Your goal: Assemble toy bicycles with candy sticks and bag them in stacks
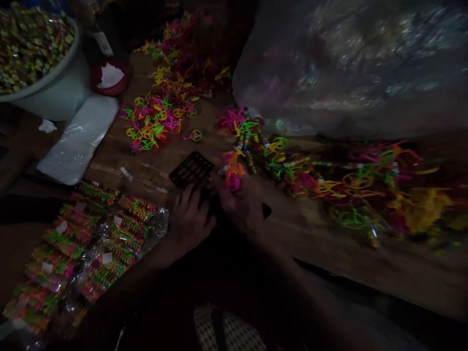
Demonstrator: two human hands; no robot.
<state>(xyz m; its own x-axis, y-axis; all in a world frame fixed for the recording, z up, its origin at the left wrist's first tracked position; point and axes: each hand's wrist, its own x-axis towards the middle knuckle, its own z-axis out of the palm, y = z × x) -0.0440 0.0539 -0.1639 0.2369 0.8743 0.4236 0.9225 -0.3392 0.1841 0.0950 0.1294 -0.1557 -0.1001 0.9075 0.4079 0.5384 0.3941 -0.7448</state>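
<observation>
The scene is dark and blurred. My left hand (190, 217) rests on the wooden table with its fingers on the near end of a black plastic grid piece (192, 169). My right hand (243, 200) lies just right of it, fingers curled around a bunch of small neon plastic toy pieces (233, 175) in orange and pink. More neon pieces (157, 119), shaped like tiny bicycles, lie in loose heaps beyond both hands. A long pile of them (365, 187) stretches to the right.
Sealed packets of the neon pieces (84, 239) are stacked at the near left. A pale basin full of small sweets (54, 87) stands far left, beside a flat clear plastic bag (78, 139) and a red dish (109, 78). A big clear sack (351, 63) fills the far right.
</observation>
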